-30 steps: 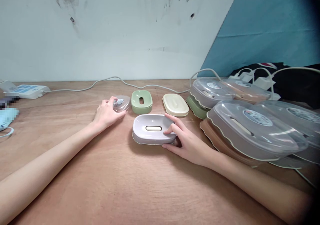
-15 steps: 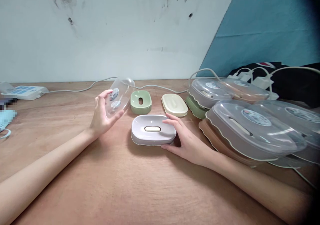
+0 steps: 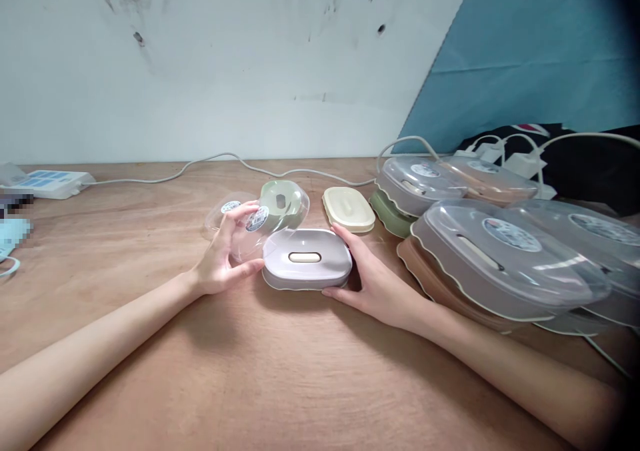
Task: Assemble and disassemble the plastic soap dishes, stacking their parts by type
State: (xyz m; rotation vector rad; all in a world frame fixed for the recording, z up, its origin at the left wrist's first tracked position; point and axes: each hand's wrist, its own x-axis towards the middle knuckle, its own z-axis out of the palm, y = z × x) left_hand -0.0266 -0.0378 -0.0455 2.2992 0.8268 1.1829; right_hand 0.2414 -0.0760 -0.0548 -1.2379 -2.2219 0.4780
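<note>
My left hand (image 3: 225, 251) grips a clear plastic lid (image 3: 250, 239) with a round printed sticker, fingers on one side and thumb low. The lid is tilted, and its far end overlaps a pale green tray with a slot (image 3: 281, 191), seen through it. Another clear lid (image 3: 214, 217) lies on the table behind that hand. Just right of the held lid, a lilac oval box (image 3: 276, 274) with a cream strip in its slot rests on the table. My right hand (image 3: 370, 274) clasps its right end, thumb in front and fingers behind.
A cream oval piece (image 3: 349, 209) lies behind the lilac box. Stacked lidded boxes (image 3: 450, 264) crowd the right side. A white cable (image 3: 310, 171) runs along the back from a power strip (image 3: 57, 184) at left. The wall (image 3: 240, 91) stands behind.
My left hand has moved right and nearer, lowering the clear lid from raised and steeply tilted to beside the lilac box. The other lid now shows behind. My right hand stays.
</note>
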